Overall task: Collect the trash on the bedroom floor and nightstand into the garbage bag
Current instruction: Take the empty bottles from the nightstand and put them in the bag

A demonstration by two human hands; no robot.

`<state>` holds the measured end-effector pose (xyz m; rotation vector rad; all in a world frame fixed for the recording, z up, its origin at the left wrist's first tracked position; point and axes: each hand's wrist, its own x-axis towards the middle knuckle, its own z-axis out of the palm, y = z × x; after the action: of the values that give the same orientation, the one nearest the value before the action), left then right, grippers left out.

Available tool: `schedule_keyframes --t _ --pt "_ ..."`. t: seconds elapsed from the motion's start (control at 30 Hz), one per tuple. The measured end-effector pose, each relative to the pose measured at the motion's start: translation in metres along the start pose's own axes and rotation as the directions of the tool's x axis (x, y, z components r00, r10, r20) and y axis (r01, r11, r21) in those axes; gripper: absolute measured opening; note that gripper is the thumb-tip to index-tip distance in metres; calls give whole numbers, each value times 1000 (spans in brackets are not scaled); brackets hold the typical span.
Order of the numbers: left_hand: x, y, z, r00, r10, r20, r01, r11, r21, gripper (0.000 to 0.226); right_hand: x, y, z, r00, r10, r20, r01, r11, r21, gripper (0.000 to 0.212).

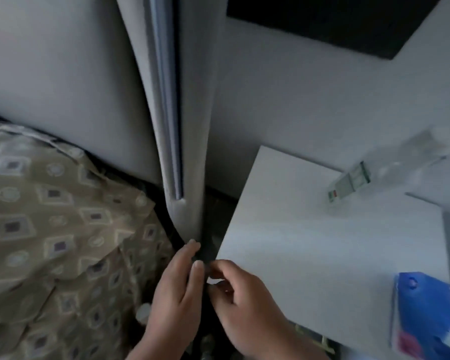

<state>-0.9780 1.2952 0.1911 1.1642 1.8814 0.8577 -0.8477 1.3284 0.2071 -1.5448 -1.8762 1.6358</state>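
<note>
A grey padded headboard [63,74] fills the upper left, and its thick side edge [192,126] runs down the middle of the view. A pale wall [296,100] is seen to the right of it, with a dark rectangular panel [322,19] at the top. Below the headboard, the bed is covered by a tan bedspread [50,229] printed with small squares and circles. A white bench [322,255] stands on the right, parted from the bed by a narrow dark gap [208,229].

A blue, white and red package [426,315] lies on the near right corner of the bench. A clear plastic bottle [390,167] with a green label lies on its side on the far right part of the bench, well apart from the package; it is blurred.

Both hands are held low in the gap, just beside each other. The left hand [174,294] is kept flat, with straight fingers laid along the dark edge by the bedspread. The right hand [244,302] is curled, thumb and fingertips drawn together next to the left fingertips; whether anything is pinched there cannot be told. The dark material between the hands cannot be identified.
</note>
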Motion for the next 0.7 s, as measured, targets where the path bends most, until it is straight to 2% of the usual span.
schedule_keyframes --t 0.07,0.13,0.17,0.23,0.27,0.3,0.33,0.37,0.43,0.5,0.57,0.7 --pt "14 25 23 988 76 138 -93 989 117 43 -15 -6 -41 982 -35 -188 30 999 -29 24" --pt "25 39 51 955 85 284 -165 949 269 62 -27 -4 -80 908 -73 -413 79 997 -2 16" --pt "30 43 64 937 55 345 -190 910 368 74 -31 -2 -99 836 -97 -541 114 993 -1 13" --pt "36 44 83 904 -37 425 -219 815 537 93 -41 -1 -134 620 -114 -776 175 985 -5 9" --pt "37 43 89 898 -62 436 -235 771 592 100 -44 -1 -152 501 -112 -858 205 979 -8 7" --pt "38 42 93 895 -75 439 -248 735 631 104 -46 -1 -168 400 -108 -910 215 976 -21 14" --pt "39 41 95 894 -84 440 -254 714 652 106 -46 0 -184 335 -107 -936 211 977 -36 24" --pt "40 40 96 890 -96 445 -257 702 665 108 -46 0 -198 307 -101 -946 189 981 -44 35" --pt "42 40 98 885 -117 451 -257 686 681 110 -38 3 -218 350 -61 -935 120 993 -20 62" --pt "45 41 101 886 -124 446 -252 680 688 113 -25 2 -230 450 11 -893 61 997 44 81" --pt "46 41 101 882 -139 451 -248 676 694 114 -13 2 -234 504 36 -863 27 998 57 76" --pt "50 38 102 877 -154 455 -234 690 685 116 -2 4 -241 515 21 -857 47 997 53 40"
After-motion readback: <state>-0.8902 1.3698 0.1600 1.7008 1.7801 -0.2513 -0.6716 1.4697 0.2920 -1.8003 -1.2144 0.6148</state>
